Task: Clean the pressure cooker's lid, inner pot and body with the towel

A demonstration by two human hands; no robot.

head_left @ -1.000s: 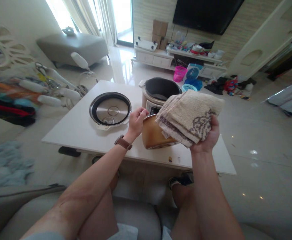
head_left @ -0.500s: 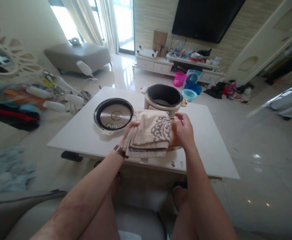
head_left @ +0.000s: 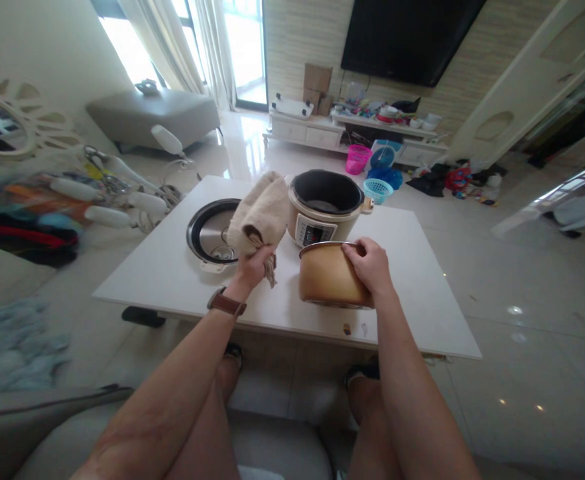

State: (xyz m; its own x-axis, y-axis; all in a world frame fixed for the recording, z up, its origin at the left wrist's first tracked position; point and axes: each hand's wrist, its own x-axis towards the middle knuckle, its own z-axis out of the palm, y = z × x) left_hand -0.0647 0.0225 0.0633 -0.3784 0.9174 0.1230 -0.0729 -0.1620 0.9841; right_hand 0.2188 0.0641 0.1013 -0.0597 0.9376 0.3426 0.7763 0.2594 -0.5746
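Bunched in my left hand is a beige towel, raised over the right part of a round pot lid that lies with its metal inside facing up. My right hand grips the rim of a golden-brown inner pot, its thumb at the rim and its fingers down the right side. The inner pot is tilted, and its inside is hidden from me. Just behind it stands an electric pressure cooker, lidless, with a dark interior and a control panel at the front.
All of this is at a white table. Two small items lie by its front edge. Beyond are a pink basket, a light blue basket and a low TV cabinet. A grey bench stands far left.
My left hand has swung the towel up and left, away from the inner pot and partly over the lid. The inner pot and the cooker's panel are now uncovered. My right hand keeps near the rim.
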